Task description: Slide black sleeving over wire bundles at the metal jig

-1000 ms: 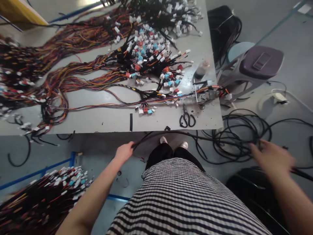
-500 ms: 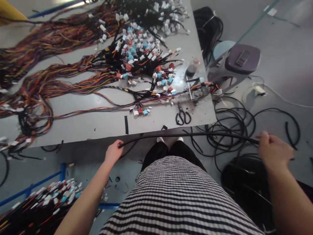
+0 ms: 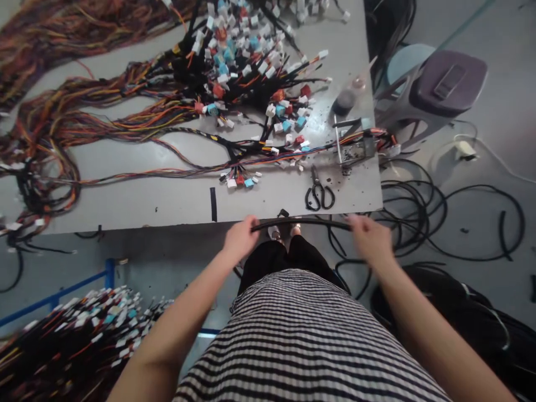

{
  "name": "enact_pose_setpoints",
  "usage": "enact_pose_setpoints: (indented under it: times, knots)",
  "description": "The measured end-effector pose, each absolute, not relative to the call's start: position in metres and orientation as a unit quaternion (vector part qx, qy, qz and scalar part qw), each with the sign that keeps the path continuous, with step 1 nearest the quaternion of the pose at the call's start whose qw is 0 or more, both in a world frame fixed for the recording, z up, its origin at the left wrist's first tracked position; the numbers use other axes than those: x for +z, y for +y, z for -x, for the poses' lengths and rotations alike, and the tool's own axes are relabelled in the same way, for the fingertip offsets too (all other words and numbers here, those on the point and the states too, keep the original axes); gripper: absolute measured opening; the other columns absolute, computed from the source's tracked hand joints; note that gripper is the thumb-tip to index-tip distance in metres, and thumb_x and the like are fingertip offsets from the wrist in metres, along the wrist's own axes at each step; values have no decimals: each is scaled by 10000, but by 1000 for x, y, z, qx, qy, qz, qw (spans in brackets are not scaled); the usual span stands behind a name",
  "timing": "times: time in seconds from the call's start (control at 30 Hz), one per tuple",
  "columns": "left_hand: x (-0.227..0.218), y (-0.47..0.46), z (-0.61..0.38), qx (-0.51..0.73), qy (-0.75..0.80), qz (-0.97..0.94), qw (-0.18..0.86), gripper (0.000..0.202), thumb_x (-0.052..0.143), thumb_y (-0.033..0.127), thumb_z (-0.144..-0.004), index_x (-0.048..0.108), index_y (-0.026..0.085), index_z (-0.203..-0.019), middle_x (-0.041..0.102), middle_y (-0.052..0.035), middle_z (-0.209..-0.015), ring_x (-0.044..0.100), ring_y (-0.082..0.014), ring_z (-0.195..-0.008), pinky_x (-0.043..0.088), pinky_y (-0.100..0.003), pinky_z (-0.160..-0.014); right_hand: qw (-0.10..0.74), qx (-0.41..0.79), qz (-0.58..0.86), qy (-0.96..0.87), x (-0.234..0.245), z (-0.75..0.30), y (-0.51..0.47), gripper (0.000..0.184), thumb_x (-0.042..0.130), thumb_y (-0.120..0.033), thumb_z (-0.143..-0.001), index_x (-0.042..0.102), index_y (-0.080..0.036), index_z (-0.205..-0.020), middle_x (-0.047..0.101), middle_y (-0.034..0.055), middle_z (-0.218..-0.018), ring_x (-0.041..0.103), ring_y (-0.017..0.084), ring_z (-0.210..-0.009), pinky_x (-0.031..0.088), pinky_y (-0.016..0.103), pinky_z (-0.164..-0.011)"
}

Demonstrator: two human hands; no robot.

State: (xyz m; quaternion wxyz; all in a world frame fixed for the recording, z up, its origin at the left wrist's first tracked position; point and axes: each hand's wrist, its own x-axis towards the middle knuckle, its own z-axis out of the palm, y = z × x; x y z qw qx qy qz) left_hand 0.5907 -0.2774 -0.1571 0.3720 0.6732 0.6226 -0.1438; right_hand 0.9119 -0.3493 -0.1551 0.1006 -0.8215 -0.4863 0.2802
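A length of black tubing [image 3: 301, 220] spans between my two hands, just off the table's front edge and bowed slightly upward. My left hand [image 3: 242, 240] is closed round it at one side. At the other side my right hand [image 3: 372, 237], a little blurred, grips it too. Black-handled scissors [image 3: 319, 192] lie on the table just beyond the tubing. Past them a wire harness [image 3: 234, 164] with white, red and blue connectors stretches across the table, its right end running through a metal frame [image 3: 354, 142].
Large wire bundles [image 3: 104, 117] cover much of the table [image 3: 180, 206]. A bottle of dark liquid [image 3: 345, 100] stands near its right edge, beside a purple-topped stool [image 3: 452, 81]. Black tubing coils [image 3: 412, 212] lie on the floor. More harnesses [image 3: 75, 340] fill a blue-framed rack at lower left.
My hands have come closer together along the black tubing, the left moving right and the right moving left. The view has shifted slightly.
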Motion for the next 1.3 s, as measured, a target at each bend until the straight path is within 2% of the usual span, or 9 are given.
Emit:
enact_pose_setpoints:
  times: [0.1,0.2,0.33,0.43,0.53,0.73,1.07,1.17,1.3]
  knots:
    - [-165,-282,-520,-198,678,-623,336,225,506,265,-865,601,243,-1068,713,-56,-1039,661,-237,-953,468,-291,-745,2,239,878,-415,-152,-990,-359,517,411,-600,-857,706,-177,-880,654,104,-719,628,296,-744,455,388,-657]
    - [-159,-288,-516,-247,650,-644,319,294,464,250,-873,605,239,-1131,717,-81,-1025,666,-270,-944,468,-321,-735,-72,229,843,-481,-145,-991,-351,451,549,-525,-805,698,-169,-1039,684,130,-893,624,348,-904,465,472,-783]
    - [-139,-284,-604,-220,530,-732,366,278,479,222,-854,627,250,-1087,722,-67,-976,669,-268,-924,466,-325,-744,82,266,710,-646,-138,-894,-324,482,509,-497,-878,645,-161,-1197,660,132,-1116,603,305,-1048,459,458,-921]
    - [-129,-269,-656,-143,513,-756,381,268,514,250,-848,604,225,-1099,713,-73,-972,663,-254,-889,464,-321,-746,132,411,621,-654,-134,-839,-313,441,513,-484,-913,615,-231,-1259,679,65,-1114,649,238,-977,512,378,-880]
    - [-126,-251,-658,-84,498,-751,425,217,534,265,-843,620,213,-1035,703,-59,-917,644,-223,-831,457,-310,-741,180,470,603,-619,-133,-844,-316,358,573,-441,-896,662,-269,-1198,685,16,-1114,663,211,-980,518,344,-919]
    - [-120,-230,-630,8,397,-644,654,363,492,448,-890,624,169,-1080,661,-28,-864,585,-150,-756,463,-263,-707,235,431,641,-589,-128,-908,-327,326,606,-444,-876,718,-239,-1103,698,26,-1073,668,224,-985,527,345,-932]
    - [-118,-205,-723,-12,313,-668,676,316,533,412,-872,666,163,-1014,687,-30,-880,609,-162,-803,471,-262,-748,288,387,611,-628,-120,-904,-304,306,563,-406,-917,696,-203,-1102,693,68,-907,651,183,-806,523,294,-768]
    - [-132,-174,-739,-8,360,-707,609,324,509,413,-888,681,159,-993,697,-47,-899,616,-179,-814,483,-272,-737,297,378,654,-584,-131,-943,-287,324,560,-426,-903,703,-215,-1102,704,64,-995,665,209,-885,524,328,-844]
    - [-160,-114,-762,101,483,-776,394,345,398,303,-941,673,156,-1088,671,-97,-1129,579,-215,-1080,433,-342,-977,282,257,789,-482,-164,-1031,-249,367,554,-431,-860,718,-172,-1063,698,89,-1055,654,260,-981,504,383,-910]
